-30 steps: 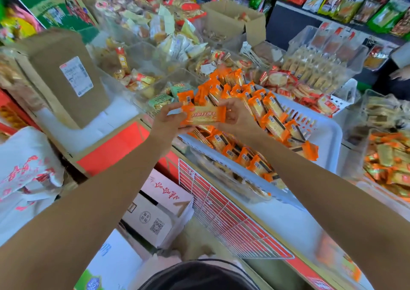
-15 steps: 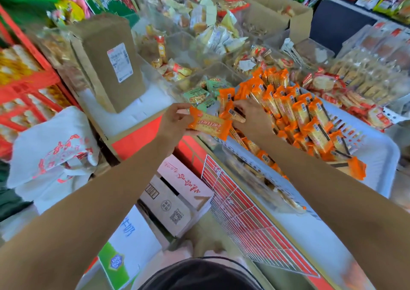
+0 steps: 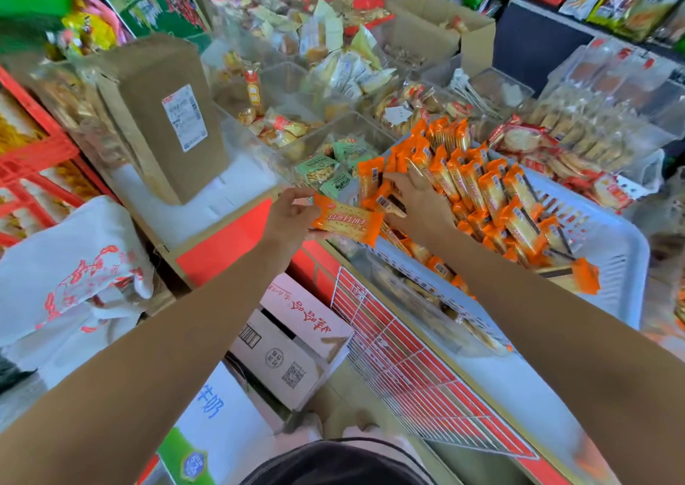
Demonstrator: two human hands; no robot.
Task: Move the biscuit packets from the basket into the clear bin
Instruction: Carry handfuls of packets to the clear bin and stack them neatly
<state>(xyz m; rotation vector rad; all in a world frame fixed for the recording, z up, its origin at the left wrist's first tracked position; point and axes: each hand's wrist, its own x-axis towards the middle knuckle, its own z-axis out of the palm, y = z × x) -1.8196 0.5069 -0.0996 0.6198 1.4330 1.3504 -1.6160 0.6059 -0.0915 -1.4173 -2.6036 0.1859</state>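
Pinches one orange biscuit packet by its left end in the left hand, thumb on top. Holds it free of everything, just outside the near-left corner of the basket and above the red front edge of the counter. Reaches with the right hand over that same corner into the heap of packets, fingers laid forward on the wrappers, thumb out to the left. Cannot tell whether clasping a packet there or only resting on them.

Against a second ago: no longer shares the one packet between both hands. Has let go of it with the right, gone back to the heap by half a second ago, and now digs further in among the wrappers. Keeps the same packet in the left, carried a little leftward off the basket's corner. Leaves the rest of the heap much as it was, standing on edge in rows toward the basket's far side.

Reads as a hand-over: has freed one packet from the basket and parked it in the left while going for a second. Has not yet put it in any bin. Has several clear bins within reach past the basket's far-left corner, one with green packets. Cannot tell which is meant to take the biscuits.
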